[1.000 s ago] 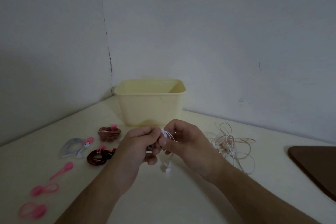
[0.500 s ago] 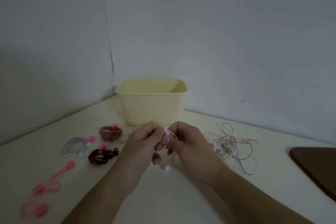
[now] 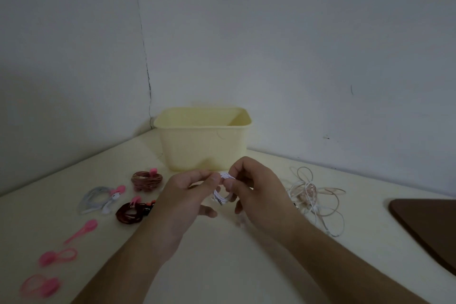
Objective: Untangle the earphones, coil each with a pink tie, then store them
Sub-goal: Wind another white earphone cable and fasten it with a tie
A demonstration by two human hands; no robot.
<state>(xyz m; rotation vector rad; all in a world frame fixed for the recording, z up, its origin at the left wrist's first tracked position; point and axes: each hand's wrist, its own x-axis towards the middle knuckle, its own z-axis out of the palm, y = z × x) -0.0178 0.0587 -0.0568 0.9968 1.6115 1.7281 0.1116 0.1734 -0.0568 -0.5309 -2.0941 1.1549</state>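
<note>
A pale cream table (image 3: 222, 266) fills the lower view, set into the corner of two grey-white walls, with a dark brown board (image 3: 429, 227) at its right edge. Nearest on the left lie three loose pink ties (image 3: 40, 287), one at the front, one (image 3: 58, 256) behind it and a third (image 3: 82, 229) stretched straight; none is on a cable yet. Over the middle of the table, the left hand (image 3: 182, 202) and the right hand (image 3: 256, 192) meet around a small white earphone coil (image 3: 223, 196): fingers and thumb of each are curled and pinching the loops, so both grasp it, and no pink tie shows on it. Beyond the left hand sit three finished bundles, each with a pink tie: a grey-white coil (image 3: 98, 198), a dark red coil (image 3: 132, 212) and a brown coil (image 3: 146, 179). To the right, a tangled pile of pale cables (image 3: 314, 195) rests on the table, not yet sorted. At the back stands the yellow bin (image 3: 202, 140); what it holds cannot be seen. By my reading, three sets are tied, a fourth is wound but untied, the tangle remains, and storing has not begun. Compared with half a second ago, the dangling earbud that hung below the hands is gone from sight and the cable looks gathered into tighter loops; the tied bundles and the tangle lie as they did.
</note>
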